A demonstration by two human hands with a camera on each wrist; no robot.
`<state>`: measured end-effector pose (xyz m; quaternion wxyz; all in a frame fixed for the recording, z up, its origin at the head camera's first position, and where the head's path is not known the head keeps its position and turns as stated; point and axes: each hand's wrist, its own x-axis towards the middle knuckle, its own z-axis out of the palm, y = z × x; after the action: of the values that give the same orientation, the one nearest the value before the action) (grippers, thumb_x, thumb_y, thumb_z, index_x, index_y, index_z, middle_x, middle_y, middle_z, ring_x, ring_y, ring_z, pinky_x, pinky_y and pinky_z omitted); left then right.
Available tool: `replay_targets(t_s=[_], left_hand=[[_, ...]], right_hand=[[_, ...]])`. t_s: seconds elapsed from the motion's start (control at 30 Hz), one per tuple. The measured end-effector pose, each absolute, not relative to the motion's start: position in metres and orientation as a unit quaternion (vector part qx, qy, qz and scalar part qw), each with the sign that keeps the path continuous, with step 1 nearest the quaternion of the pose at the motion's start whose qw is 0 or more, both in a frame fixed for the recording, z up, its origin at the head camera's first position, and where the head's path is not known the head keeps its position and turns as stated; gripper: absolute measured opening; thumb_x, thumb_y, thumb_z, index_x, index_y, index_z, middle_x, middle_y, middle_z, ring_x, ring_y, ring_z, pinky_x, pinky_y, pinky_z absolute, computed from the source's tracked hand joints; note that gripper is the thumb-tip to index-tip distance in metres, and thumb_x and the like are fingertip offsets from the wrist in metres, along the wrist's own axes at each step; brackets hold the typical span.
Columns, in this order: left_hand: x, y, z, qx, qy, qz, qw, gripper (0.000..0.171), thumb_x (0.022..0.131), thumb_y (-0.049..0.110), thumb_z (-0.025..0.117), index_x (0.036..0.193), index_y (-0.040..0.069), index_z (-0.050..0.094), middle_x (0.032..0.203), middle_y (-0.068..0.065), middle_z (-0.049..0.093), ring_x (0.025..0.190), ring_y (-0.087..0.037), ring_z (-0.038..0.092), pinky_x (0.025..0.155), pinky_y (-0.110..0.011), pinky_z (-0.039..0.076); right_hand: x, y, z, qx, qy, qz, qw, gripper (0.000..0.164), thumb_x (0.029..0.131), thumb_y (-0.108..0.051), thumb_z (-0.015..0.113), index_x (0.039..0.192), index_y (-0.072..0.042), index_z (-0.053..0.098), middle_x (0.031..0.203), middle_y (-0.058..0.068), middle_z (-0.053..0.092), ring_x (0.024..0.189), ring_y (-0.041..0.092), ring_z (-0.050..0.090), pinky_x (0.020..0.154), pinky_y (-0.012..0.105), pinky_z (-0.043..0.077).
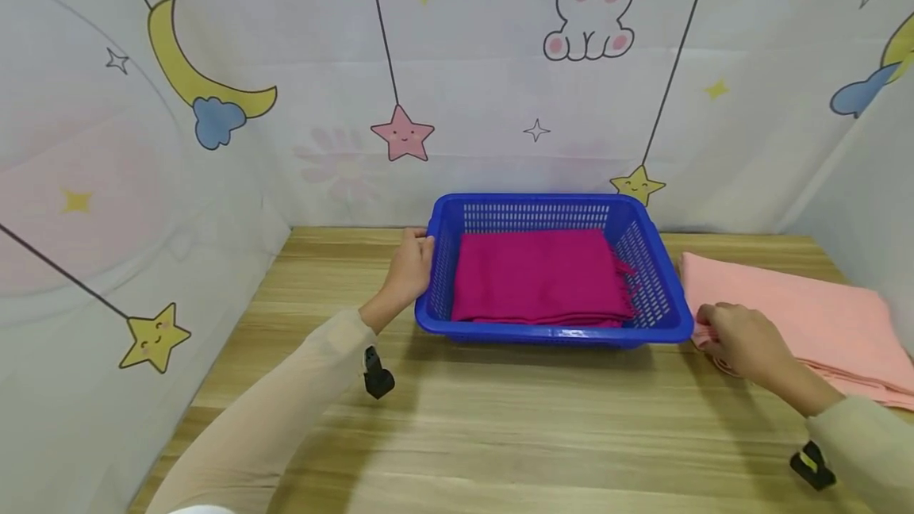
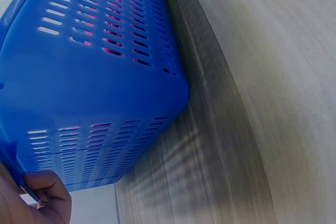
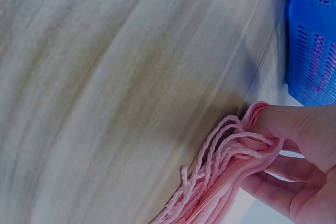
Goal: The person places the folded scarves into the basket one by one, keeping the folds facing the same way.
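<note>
A blue plastic basket with slotted walls stands on the wooden table, a folded magenta scarf lying flat inside it, its fringe toward the right wall. My left hand grips the basket's left rim; in the left wrist view the fingers curl round that rim. To the right of the basket lies a folded pink scarf. My right hand pinches its near left corner, close beside the basket. Twisted pink fringe hangs by the thumb in the right wrist view.
Behind the wooden table hangs a white curtain printed with stars, a moon and a rabbit. More of this cloth closes off the left and right sides. A small black device is strapped at the left wrist, another at the right.
</note>
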<state>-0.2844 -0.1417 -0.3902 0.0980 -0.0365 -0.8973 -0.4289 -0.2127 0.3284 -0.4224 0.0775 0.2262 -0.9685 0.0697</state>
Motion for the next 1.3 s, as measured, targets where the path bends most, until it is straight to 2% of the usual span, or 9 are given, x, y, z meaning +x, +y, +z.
replay_targets(t_s=[0.27,0.4,0.5,0.63,0.87,1.3], left_hand=[[-0.283,-0.142,-0.391,-0.034,-0.897,-0.428,0.103,0.033,0.108,0.013,0.039,0.128,-0.013,0.044,0.109,-0.031,0.064,0.096,-0.041,0.064,0.087,-0.049,0.052],[-0.283,-0.142,-0.389,-0.033,-0.895,-0.433,0.102,0.033,0.108,0.013,0.038,0.128,-0.013,0.044,0.109,-0.031,0.064,0.096,-0.041,0.064,0.087,-0.049,0.052],[-0.285,-0.141,-0.388,-0.038,-0.895,-0.433,0.103,0.033,0.108,0.013,0.038,0.128,-0.013,0.044,0.106,-0.03,0.064,0.093,-0.04,0.065,0.085,-0.049,0.053],[-0.287,-0.139,-0.388,-0.044,-0.895,-0.432,0.104,0.033,0.108,0.013,0.038,0.128,-0.013,0.044,0.102,-0.029,0.065,0.09,-0.039,0.065,0.083,-0.048,0.053],[-0.286,-0.14,-0.39,-0.035,-0.896,-0.432,0.098,0.033,0.108,0.013,0.038,0.129,-0.012,0.044,0.093,-0.026,0.065,0.083,-0.037,0.065,0.077,-0.047,0.054],[-0.285,-0.141,-0.39,-0.033,-0.898,-0.429,0.094,0.033,0.109,0.013,0.037,0.129,-0.012,0.044,0.093,-0.026,0.065,0.084,-0.037,0.065,0.077,-0.047,0.054]], right_hand=[[-0.207,0.329,-0.425,0.234,-0.965,0.075,0.092,0.027,0.071,0.002,0.085,0.077,-0.006,0.06,0.067,-0.002,0.049,0.058,0.015,0.041,0.049,0.033,0.035],[-0.205,0.329,-0.425,0.239,-0.964,0.072,0.093,0.025,0.07,0.002,0.085,0.08,-0.002,0.062,0.068,0.001,0.055,0.059,0.015,0.047,0.049,0.035,0.041],[-0.202,0.33,-0.424,0.238,-0.963,0.071,0.101,0.026,0.069,0.002,0.085,0.084,0.002,0.064,0.071,0.005,0.06,0.06,0.018,0.054,0.051,0.04,0.048],[-0.198,0.332,-0.423,0.23,-0.965,0.073,0.102,0.026,0.069,0.0,0.085,0.085,0.004,0.064,0.073,0.007,0.062,0.062,0.022,0.058,0.055,0.046,0.052],[-0.194,0.333,-0.424,0.222,-0.968,0.075,0.09,0.025,0.069,0.001,0.084,0.085,0.004,0.065,0.073,0.007,0.062,0.062,0.022,0.058,0.055,0.047,0.052],[-0.183,0.333,-0.424,0.224,-0.969,0.054,0.09,0.031,0.065,0.0,0.086,0.088,0.006,0.066,0.073,0.007,0.06,0.061,0.02,0.056,0.053,0.044,0.05]])
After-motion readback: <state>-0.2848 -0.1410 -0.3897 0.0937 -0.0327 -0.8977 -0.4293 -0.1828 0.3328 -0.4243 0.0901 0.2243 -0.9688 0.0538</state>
